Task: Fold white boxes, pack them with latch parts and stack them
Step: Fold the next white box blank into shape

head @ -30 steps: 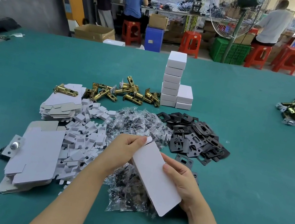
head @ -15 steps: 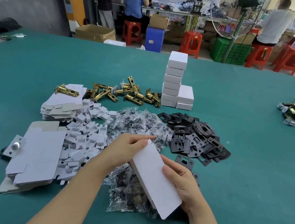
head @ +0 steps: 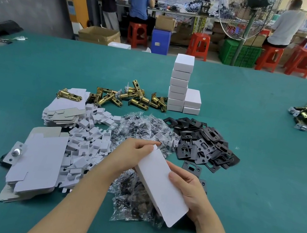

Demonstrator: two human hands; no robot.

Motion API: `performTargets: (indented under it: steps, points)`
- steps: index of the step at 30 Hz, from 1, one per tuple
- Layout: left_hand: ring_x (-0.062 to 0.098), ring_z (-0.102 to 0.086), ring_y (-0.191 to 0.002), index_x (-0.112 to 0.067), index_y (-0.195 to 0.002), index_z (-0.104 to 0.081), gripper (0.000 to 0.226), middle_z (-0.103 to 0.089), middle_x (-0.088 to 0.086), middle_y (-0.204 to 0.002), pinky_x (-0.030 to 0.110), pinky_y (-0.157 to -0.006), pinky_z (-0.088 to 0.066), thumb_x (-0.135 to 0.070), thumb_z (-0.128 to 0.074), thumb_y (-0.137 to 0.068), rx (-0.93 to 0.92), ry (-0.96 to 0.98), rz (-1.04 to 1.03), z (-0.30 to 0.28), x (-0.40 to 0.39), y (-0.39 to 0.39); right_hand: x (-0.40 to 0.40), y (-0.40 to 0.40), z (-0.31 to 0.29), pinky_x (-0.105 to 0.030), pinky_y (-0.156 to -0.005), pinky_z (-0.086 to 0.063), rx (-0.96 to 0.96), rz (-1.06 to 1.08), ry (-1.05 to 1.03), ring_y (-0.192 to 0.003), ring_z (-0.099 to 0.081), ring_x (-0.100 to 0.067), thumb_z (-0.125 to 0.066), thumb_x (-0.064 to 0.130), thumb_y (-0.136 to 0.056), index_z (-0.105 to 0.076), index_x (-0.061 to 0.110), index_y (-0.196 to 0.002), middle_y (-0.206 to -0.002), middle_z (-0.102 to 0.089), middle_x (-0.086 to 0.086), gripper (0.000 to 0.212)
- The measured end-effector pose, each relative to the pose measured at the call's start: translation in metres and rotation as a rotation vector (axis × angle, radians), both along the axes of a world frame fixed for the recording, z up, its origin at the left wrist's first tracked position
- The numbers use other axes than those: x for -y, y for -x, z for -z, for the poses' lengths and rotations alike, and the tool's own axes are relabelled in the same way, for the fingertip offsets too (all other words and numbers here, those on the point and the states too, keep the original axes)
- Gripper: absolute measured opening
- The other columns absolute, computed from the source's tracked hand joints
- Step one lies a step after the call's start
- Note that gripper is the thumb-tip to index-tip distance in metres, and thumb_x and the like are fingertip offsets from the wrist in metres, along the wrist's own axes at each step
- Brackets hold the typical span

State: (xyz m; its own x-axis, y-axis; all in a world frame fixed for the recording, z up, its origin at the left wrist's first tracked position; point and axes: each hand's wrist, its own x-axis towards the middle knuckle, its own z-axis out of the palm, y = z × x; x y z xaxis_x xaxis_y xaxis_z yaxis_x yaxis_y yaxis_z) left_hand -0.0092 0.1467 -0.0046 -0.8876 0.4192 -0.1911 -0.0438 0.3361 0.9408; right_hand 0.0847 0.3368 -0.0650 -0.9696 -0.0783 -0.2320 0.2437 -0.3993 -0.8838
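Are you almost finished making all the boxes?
Not nearly. Done: a tall stack of closed boxes, with a short stack beside it. In hand: the left hand and right hand hold one box, closing its far end. Left: piles of flat blanks, brass latches and black plates.

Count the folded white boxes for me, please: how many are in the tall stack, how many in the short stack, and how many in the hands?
tall stack: 7
short stack beside it: 2
white box held by left hand and right hand: 1
Total: 10
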Motion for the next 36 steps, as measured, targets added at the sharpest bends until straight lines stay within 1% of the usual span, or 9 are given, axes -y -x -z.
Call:
performTargets:
  steps: [4,9,13,17,20,23,27,32,36]
  points:
    - [0.017,-0.061,-0.08,-0.049,-0.103,-0.077,0.029,-0.073,-0.012,-0.103,0.026,-0.059,-0.052,-0.031,-0.054,-0.102,0.006,-0.006,-0.003,0.0,0.0,0.0,0.0,0.0,0.0,-0.034,-0.069,-0.06,-0.001,0.009,0.003,-0.09,-0.075,-0.027,-0.078,0.026,-0.085,-0.075,0.025,-0.123,-0.12,-0.074,-0.016,0.039]
    - [0.02,-0.062,-0.082,-0.046,-0.106,-0.077,0.028,-0.072,-0.008,-0.106,0.031,-0.062,-0.055,-0.03,-0.054,-0.103,0.02,-0.009,-0.001,0.001,0.0,0.0,0.001,-0.001,-0.002,-0.034,-0.068,-0.059,0.002,0.014,-0.013,-0.09,-0.074,-0.027,-0.076,0.025,-0.086,-0.075,0.026,-0.123,-0.12,-0.074,-0.016,0.037]
    - [0.013,-0.063,-0.088,-0.054,-0.108,-0.073,0.027,-0.071,-0.025,-0.103,0.025,-0.072,-0.052,-0.04,-0.051,-0.103,-0.01,0.03,0.051,-0.001,0.001,-0.001,0.0,-0.002,-0.002,-0.035,-0.067,-0.06,-0.007,0.016,-0.008,-0.088,-0.075,-0.027,-0.077,0.024,-0.088,-0.076,0.025,-0.122,-0.118,-0.074,-0.016,0.035]
    - [0.008,-0.055,-0.111,-0.065,-0.12,-0.061,0.028,-0.056,-0.024,-0.129,0.03,-0.088,-0.045,-0.055,-0.044,-0.101,0.037,0.039,0.179,-0.003,0.001,-0.002,0.0,-0.001,-0.002,-0.034,-0.066,-0.06,0.0,0.031,-0.009,-0.085,-0.075,-0.027,-0.079,0.025,-0.084,-0.077,0.025,-0.12,-0.116,-0.075,-0.017,0.036]
    - [0.014,-0.056,-0.112,-0.06,-0.127,-0.06,0.046,-0.053,-0.016,-0.139,0.033,-0.09,-0.048,-0.039,-0.04,-0.091,0.07,0.006,0.246,-0.004,0.005,-0.001,-0.002,-0.001,-0.001,-0.033,-0.066,-0.059,-0.003,0.026,0.001,-0.084,-0.075,-0.025,-0.078,0.027,-0.081,-0.077,0.026,-0.12,-0.114,-0.076,-0.015,0.039]
    - [0.022,-0.057,-0.11,-0.047,-0.131,-0.064,0.057,-0.056,-0.001,-0.14,0.029,-0.084,-0.053,-0.027,-0.04,-0.083,0.189,-0.137,0.272,-0.002,0.013,0.002,-0.004,0.0,0.002,-0.033,-0.067,-0.06,-0.005,0.003,0.012,-0.085,-0.075,-0.024,-0.076,0.027,-0.083,-0.076,0.026,-0.122,-0.115,-0.076,-0.013,0.038]
    - [0.028,-0.056,-0.114,-0.038,-0.133,-0.066,0.055,-0.057,0.008,-0.142,0.032,-0.084,-0.054,-0.024,-0.042,-0.085,0.307,-0.277,0.245,0.003,0.015,0.002,-0.006,0.002,0.005,-0.034,-0.068,-0.06,-0.005,-0.01,0.026,-0.087,-0.075,-0.025,-0.084,0.035,-0.075,-0.075,0.025,-0.123,-0.116,-0.075,-0.014,0.05]
    - [0.041,-0.047,-0.134,-0.033,-0.135,-0.065,0.057,-0.055,0.012,-0.146,0.046,-0.102,-0.049,-0.02,-0.041,-0.086,0.358,-0.332,0.212,0.01,0.014,0.002,-0.007,0.003,0.008,-0.035,-0.068,-0.06,0.008,-0.014,0.024,-0.087,-0.075,-0.026,-0.084,0.035,-0.073,-0.076,0.026,-0.122,-0.116,-0.075,-0.013,0.05]
    - [0.033,-0.055,-0.117,-0.041,-0.133,-0.066,0.05,-0.055,0.007,-0.145,0.042,-0.095,-0.053,-0.018,-0.034,-0.102,0.299,-0.248,0.211,0.007,0.014,0.001,-0.007,0.004,0.008,-0.036,-0.07,-0.06,0.013,-0.003,0.004,-0.089,-0.075,-0.026,-0.085,0.038,-0.071,-0.076,0.028,-0.121,-0.116,-0.075,-0.013,0.052]
